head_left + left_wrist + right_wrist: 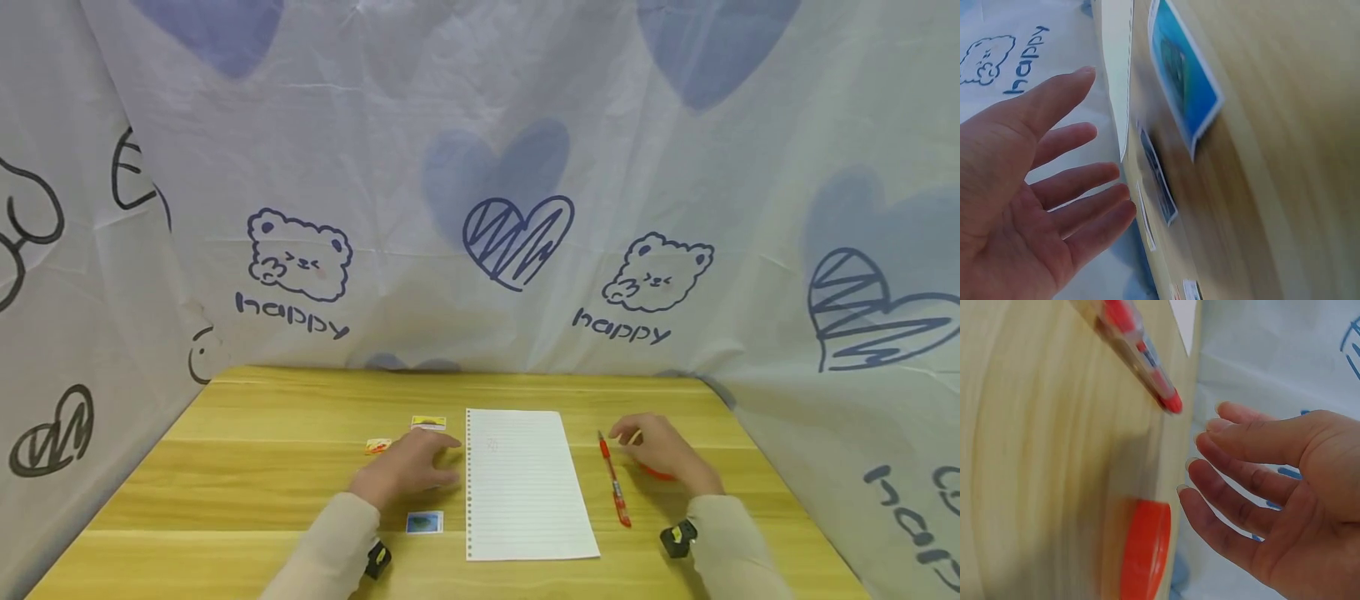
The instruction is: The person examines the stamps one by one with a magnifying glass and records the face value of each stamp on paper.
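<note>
A lined sheet of paper (528, 492) with punched holes lies mid-table, with a faint mark near its top left. My left hand (411, 463) hovers left of it, fingers spread and holding nothing. Near that hand lie small stamp-like pictures: a blue one (424, 522), a yellow one (429, 422) and a red-and-yellow one (378, 447). A darker one (1159, 175) shows in the left wrist view. Right of the paper is a red pen (613, 479). My right hand (663, 450), fingers loosely bent and holding nothing, is above a round red-orange object (1145, 550), partly hidden in the head view.
The wooden table (247, 467) is enclosed at the back and sides by a pale cloth (420, 317) printed with hearts, bears and the word "happy". A small black device (678, 537) is strapped at my right wrist, another (378, 560) at my left.
</note>
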The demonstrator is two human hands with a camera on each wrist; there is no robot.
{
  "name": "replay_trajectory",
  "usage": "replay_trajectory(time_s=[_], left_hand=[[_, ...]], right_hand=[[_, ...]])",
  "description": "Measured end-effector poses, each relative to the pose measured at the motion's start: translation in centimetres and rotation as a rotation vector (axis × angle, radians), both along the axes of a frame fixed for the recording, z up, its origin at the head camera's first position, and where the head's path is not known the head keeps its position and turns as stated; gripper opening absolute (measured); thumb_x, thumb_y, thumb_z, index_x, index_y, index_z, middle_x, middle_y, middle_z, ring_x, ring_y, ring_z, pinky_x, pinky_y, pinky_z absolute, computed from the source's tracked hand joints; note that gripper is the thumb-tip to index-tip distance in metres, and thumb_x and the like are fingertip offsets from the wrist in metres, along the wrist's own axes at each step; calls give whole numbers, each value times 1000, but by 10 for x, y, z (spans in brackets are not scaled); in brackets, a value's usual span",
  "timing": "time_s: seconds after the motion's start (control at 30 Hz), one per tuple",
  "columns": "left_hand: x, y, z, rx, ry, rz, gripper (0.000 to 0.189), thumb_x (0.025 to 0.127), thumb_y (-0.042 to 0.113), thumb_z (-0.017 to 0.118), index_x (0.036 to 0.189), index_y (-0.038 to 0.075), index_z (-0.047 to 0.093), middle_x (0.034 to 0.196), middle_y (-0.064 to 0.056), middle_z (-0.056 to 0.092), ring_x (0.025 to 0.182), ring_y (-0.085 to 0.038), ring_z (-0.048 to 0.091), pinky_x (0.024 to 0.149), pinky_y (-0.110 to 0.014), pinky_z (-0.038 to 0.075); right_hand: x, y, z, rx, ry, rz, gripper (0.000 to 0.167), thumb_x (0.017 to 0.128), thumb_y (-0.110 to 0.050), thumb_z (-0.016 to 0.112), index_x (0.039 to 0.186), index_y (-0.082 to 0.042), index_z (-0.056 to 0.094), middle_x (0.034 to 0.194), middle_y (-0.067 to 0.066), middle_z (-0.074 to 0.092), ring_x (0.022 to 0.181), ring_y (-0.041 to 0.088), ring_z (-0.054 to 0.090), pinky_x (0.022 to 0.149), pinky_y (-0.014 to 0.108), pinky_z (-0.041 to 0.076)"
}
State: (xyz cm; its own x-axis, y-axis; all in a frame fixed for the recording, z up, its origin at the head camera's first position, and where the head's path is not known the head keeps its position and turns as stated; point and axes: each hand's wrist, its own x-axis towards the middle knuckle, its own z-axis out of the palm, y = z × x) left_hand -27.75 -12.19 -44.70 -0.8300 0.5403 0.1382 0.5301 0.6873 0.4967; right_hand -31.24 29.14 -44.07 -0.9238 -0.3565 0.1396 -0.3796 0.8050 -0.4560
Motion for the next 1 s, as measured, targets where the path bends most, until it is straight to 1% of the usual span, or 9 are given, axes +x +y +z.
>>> replay_trajectory(time_s=[0.17,0.4,0.6,0.77,0.9,1.0], left_hand=[[0,8,-1,-25,-34,23,50,89,23,81,132,1,67,135,-14,70,128,-36,63,111,-52,48],[-5,15,-4,-98,-63,56,51,90,31,80,133,7,68,137,-10,68,128,-32,62,110,-50,49],[-5,18,-4,-112,-84,61,51,90,30,81,133,7,68,139,-11,67,131,-34,60,110,-52,48],[-3,20,-5,-137,-79,69,50,88,29,83,132,8,69,137,-10,69,129,-34,62,108,-51,50],[-2,21,-4,-151,-64,74,50,87,28,84,130,8,70,136,-10,70,128,-33,63,108,-51,50],[-2,22,-3,-155,-56,76,48,87,28,84,129,7,71,134,-10,70,126,-33,64,106,-51,51]], right_hand=[[-4,-8,-3,20,-27,15,20,83,7,72,100,-3,75,87,9,72,80,18,63,75,37,54],[-8,-11,-7,45,-32,39,27,77,10,71,98,-6,76,85,8,71,79,18,60,73,37,51],[-11,-13,-9,52,-47,38,30,74,12,67,95,-7,76,82,8,70,77,17,58,71,35,49],[-11,-16,-9,52,-82,16,32,75,14,66,95,-7,77,83,8,71,76,18,58,70,34,50],[-11,-18,-9,60,-94,3,35,74,16,62,96,-8,77,85,8,71,78,19,59,73,36,52],[-12,-19,-10,66,-98,-3,36,75,16,61,95,-8,77,87,7,71,80,19,59,74,37,53]])
